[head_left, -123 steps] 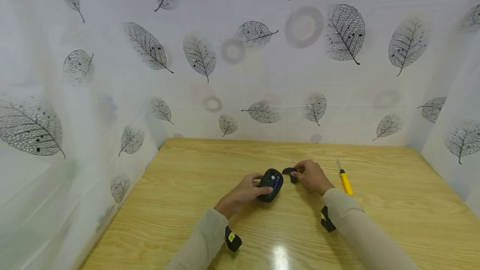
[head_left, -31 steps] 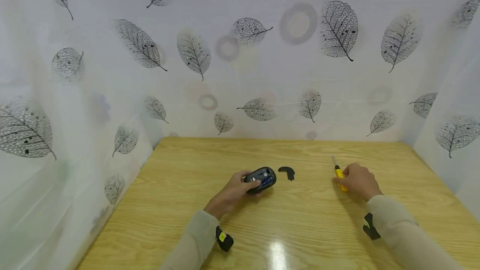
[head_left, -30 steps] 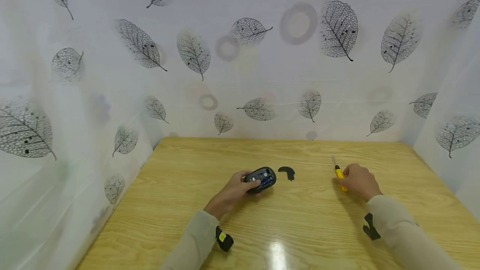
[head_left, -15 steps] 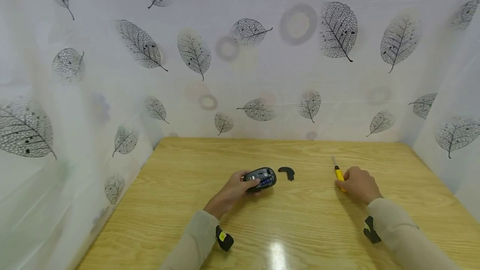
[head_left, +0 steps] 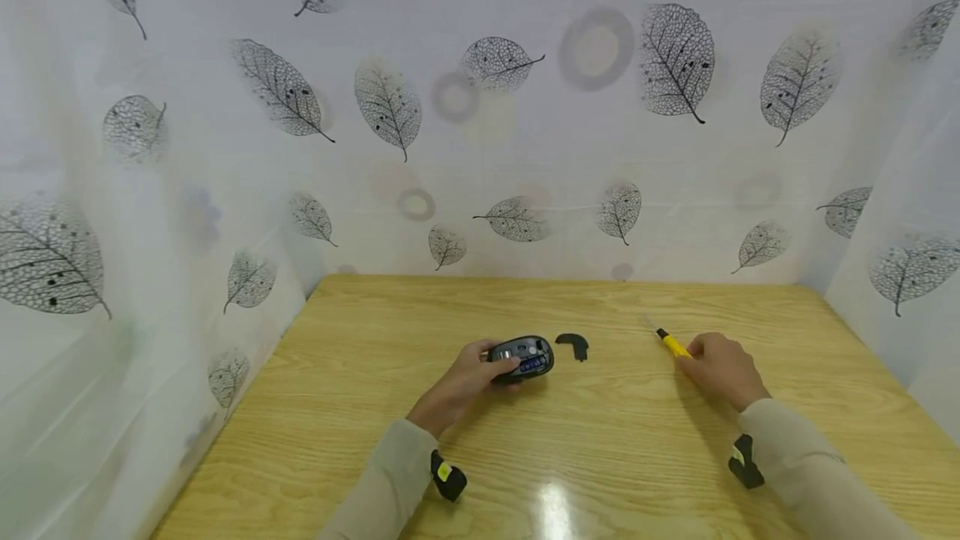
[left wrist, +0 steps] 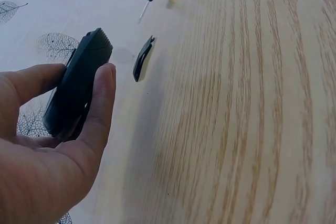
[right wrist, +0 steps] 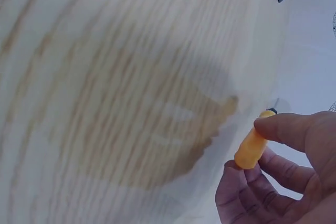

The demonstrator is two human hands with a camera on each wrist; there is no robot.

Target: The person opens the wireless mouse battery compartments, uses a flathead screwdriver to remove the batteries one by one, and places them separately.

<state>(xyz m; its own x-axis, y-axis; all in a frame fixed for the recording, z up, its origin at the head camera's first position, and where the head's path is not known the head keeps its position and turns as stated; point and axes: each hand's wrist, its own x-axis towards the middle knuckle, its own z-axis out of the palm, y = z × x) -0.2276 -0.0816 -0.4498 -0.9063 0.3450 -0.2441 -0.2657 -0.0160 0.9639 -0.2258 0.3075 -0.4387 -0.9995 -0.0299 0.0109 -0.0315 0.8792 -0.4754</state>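
Observation:
My left hand (head_left: 467,375) grips a black computer mouse (head_left: 504,354) with its underside turned up, the thumb lying across it. Its compartment is uncovered, and a dark blue battery (head_left: 532,365) sits inside. The left wrist view shows the mouse (left wrist: 79,85) edge-on between thumb and fingers. Just right of it, a black curved battery cover (head_left: 576,344) lies on the table. Farther right, my right hand (head_left: 722,369) pinches a screwdriver (head_left: 672,343) by its yellow handle, the thin shaft pointing away and to the left. In the right wrist view, thumb and fingers hold the handle (right wrist: 253,148).
The wood-grain table (head_left: 420,307) ends at the back against a pale leaf-print curtain (head_left: 510,140), which also closes in both sides. A black wrist camera (head_left: 448,477) is strapped below each hand.
Earlier my right hand held the cover beside the mouse; it now lies on the table. My right hand has moved to the screwdriver and tilted its tip left. The mouse has turned in my left hand.

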